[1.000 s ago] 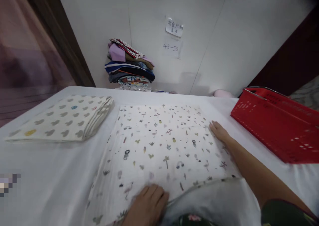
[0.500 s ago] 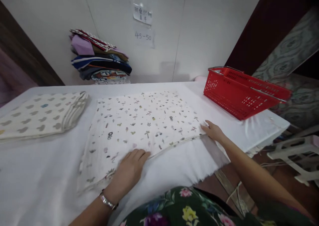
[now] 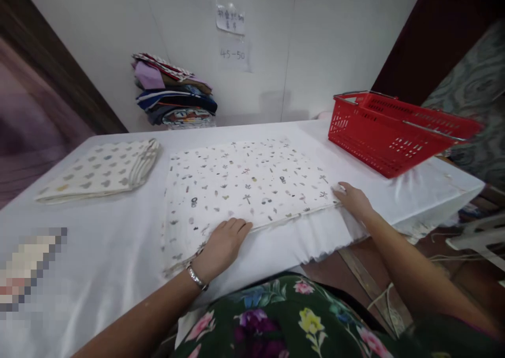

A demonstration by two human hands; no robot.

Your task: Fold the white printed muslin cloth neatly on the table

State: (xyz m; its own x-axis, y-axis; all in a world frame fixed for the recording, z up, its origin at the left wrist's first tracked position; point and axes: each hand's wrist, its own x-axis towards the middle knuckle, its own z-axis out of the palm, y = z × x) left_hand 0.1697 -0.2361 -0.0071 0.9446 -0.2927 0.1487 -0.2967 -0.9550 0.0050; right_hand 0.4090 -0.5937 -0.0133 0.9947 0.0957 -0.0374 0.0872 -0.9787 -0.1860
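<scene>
The left hand lies palm down, fingers extended and close together, on the near edge of a thin white cloth printed with small palm trees, flamingos and rainbows. The right hand touches the cloth's near right corner with thumb and fingertips; whether it pinches the fabric cannot be told. The cloth is spread as a flat, layered rectangle in the middle of a table covered in white, its near edge close to the person's dark green floral top. A silver bracelet circles the left wrist. To the left, apart from the cloth, lies a folded cream cloth with grey shapes. At the far right stands a red plastic shopping basket with metal handles. Beyond the table's far edge, a stack of folded fabrics rises against a pale wall bearing two paper notes, the lower reading "45-50".
</scene>
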